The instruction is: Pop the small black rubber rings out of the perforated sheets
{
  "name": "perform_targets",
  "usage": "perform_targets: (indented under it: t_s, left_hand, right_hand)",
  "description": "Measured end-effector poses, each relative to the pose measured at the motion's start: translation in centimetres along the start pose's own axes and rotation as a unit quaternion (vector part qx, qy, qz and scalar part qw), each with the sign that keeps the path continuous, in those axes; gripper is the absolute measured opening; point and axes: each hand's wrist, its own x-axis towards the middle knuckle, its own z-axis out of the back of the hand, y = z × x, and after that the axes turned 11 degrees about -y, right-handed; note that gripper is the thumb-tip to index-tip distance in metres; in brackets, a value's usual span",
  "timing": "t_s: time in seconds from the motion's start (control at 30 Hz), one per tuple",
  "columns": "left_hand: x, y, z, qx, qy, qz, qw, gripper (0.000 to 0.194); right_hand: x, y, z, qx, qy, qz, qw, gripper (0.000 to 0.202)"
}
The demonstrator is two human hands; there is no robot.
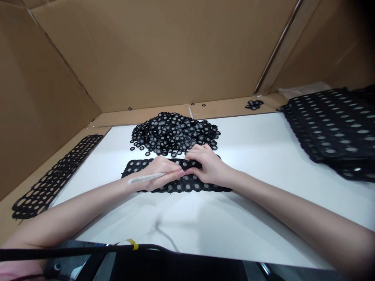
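A black perforated sheet (187, 186) with rows of pale round spots lies flat on the white board in front of me. My left hand (162, 171) is closed around a slim white pen-like tool (146, 178) and rests over the sheet's left half. Its fingertips meet the sheet near the middle, where the tool's front end is hidden. From the right, my right hand (209, 164) bends its fingers and thumb onto the same sheet, gripping it near those fingertips. Just behind both hands sits a heap of small black rings (175, 130).
A thick stack of black spotted sheets (336, 125) lies at the right. Perforated strips (58, 175) rest on cardboard at the left. A ring cluster (254, 104) lies at the back. Cardboard walls (164, 50) enclose the white board (258, 140). A black cable (73, 253) crosses the front.
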Motion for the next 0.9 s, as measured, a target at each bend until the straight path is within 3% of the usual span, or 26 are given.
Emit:
perform_targets:
  t_s: [0.37, 0.5, 0.6, 0.67, 0.77, 0.9]
  left_hand:
    - [-0.3, 0.4, 0.0, -0.026, 0.017, 0.026, 0.999, 0.049]
    - [-0.5, 0.0, 0.3, -0.036, -0.031, 0.022, 0.999, 0.048]
    - [-1.0, -0.2, 0.1, 0.002, -0.102, -0.030, 0.994, 0.045]
    - [-1.3, -0.3, -0.3, 0.037, -0.120, -0.094, 0.988, 0.043]
    - [-1.6, -0.3, -1.0, 0.060, -0.094, -0.152, 0.982, 0.043]
    - [-1.5, -0.2, -1.3, 0.057, -0.071, -0.150, 0.984, 0.043]
  right_hand:
    - [0.0, -0.3, 0.1, -0.004, 0.016, -0.007, 1.000, 0.015]
    - [-0.2, -0.3, 0.6, 0.007, 0.029, -0.005, 1.000, 0.025]
    - [-0.2, 0.0, 1.0, 0.011, 0.041, -0.008, 0.999, 0.037]
    - [-0.2, 0.1, 1.2, 0.011, 0.047, -0.012, 0.999, 0.039]
    - [-0.1, 0.1, 1.3, 0.039, 0.048, -0.016, 0.998, 0.037]
    - [-0.1, 0.1, 1.5, 0.100, 0.054, -0.027, 0.993, 0.034]
